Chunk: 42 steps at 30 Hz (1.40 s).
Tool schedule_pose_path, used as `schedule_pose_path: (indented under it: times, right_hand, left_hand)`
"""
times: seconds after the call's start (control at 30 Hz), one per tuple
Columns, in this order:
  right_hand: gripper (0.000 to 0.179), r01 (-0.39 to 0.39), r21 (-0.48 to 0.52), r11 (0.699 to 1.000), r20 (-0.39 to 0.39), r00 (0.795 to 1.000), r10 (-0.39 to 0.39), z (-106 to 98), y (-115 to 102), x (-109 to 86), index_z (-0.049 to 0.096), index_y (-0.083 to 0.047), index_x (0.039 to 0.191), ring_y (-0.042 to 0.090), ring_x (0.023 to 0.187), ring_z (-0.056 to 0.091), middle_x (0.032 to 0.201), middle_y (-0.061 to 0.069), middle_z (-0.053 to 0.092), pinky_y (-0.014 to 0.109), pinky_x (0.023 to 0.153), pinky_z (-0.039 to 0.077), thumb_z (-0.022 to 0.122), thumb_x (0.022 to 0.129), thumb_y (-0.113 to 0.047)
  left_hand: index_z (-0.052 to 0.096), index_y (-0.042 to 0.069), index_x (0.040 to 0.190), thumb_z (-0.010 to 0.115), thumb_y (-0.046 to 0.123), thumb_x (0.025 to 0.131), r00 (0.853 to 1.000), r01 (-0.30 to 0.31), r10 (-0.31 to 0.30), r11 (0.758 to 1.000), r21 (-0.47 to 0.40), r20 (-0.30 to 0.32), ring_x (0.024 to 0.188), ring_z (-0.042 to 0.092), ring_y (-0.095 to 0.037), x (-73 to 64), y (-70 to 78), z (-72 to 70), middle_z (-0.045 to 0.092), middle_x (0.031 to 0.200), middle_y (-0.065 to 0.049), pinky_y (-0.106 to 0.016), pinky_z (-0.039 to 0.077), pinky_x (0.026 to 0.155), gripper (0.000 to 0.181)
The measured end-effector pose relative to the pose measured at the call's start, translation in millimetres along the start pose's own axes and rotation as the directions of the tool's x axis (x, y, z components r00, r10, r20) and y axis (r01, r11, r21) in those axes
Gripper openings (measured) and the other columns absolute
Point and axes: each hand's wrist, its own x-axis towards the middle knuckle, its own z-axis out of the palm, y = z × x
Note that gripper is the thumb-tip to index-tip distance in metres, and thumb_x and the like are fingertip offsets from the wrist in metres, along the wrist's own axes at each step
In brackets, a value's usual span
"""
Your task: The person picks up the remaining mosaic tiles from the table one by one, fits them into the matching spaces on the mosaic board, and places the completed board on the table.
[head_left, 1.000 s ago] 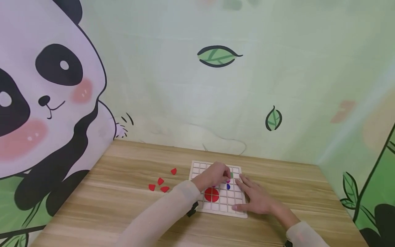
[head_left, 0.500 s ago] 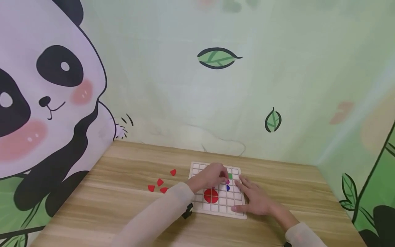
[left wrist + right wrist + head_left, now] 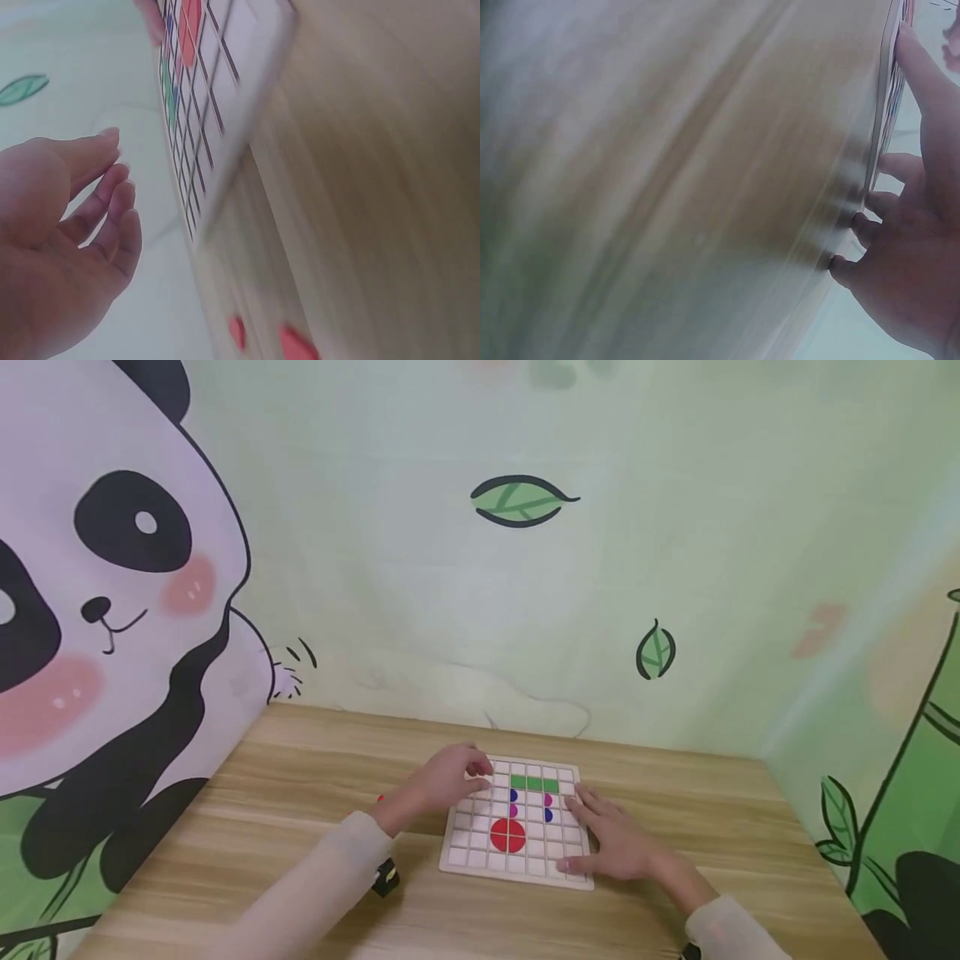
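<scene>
A white grid board [image 3: 477, 859] lies on the table, bearing a red disc made of quarter pieces [image 3: 500, 828], a row of green squares [image 3: 535, 784], blue half-discs [image 3: 548, 816] and magenta half-discs [image 3: 513, 810]. My left hand [image 3: 450, 777] hovers over the board's far left side. Its fingers are loosely bent and hold nothing, as the left wrist view shows. With fingers spread, my right hand [image 3: 621, 839] rests along the right edge, its thumb on the near right squares.
Loose red pieces [image 3: 237, 332] lie on the wooden table [image 3: 315, 760] left of the board; my left forearm mostly hides them in the head view. Behind the table stands a printed backdrop [image 3: 420, 610] with a panda and leaves.
My left hand has left the pieces at the board's upper middle and moved left, uncovering the green row and half-discs. My right hand stays in place.
</scene>
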Motion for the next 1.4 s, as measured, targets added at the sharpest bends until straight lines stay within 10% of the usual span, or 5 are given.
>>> schedule_pose_path:
  times: [0.43, 0.8, 1.4]
  right_hand:
    - [0.112, 0.005, 0.009, 1.000, -0.009, 1.000, -0.005, 5.2, 1.2, 1.6, 0.031, -0.009, 0.166, 0.042, 0.161, 0.010, 0.176, 0.017, 0.011, 0.067, 0.124, 0.016, 0.073, 0.086, -0.074]
    - [0.111, -0.005, 0.009, 1.000, 0.009, 1.000, 0.005, 0.7, 0.4, 0.8, 0.031, -0.010, 0.166, 0.043, 0.161, 0.010, 0.176, 0.017, 0.011, 0.066, 0.124, 0.016, 0.074, 0.085, -0.073]
    - [0.109, -0.003, 0.019, 1.000, 0.006, 1.000, 0.003, 1.7, -1.3, 0.3, 0.032, -0.009, 0.166, 0.044, 0.161, 0.010, 0.176, 0.018, 0.012, 0.067, 0.124, 0.016, 0.074, 0.087, -0.071]
  left_hand:
    - [0.076, 0.000, 0.112, 0.080, 0.013, 0.096, 0.993, 0.060, -0.052, 0.995, 0.079, -0.110, 0.100, 0.065, -0.026, -53.8, -51.2, -44.0, 0.067, 0.104, -0.008, -0.045, 0.057, 0.092, 0.021]
    - [0.076, -0.001, 0.112, 0.080, 0.005, 0.094, 0.997, 0.038, -0.053, 0.963, 0.266, 0.048, 0.097, 0.064, -0.025, -90.7, -74.0, -67.8, 0.066, 0.103, -0.008, -0.045, 0.056, 0.090, 0.020]
    - [0.069, 0.008, 0.095, 0.082, 0.008, 0.093, 0.993, 0.094, -0.104, 0.983, 0.157, 0.054, 0.085, 0.057, -0.016, -95.6, -91.5, -66.4, 0.060, 0.091, -0.002, -0.038, 0.052, 0.080, 0.013]
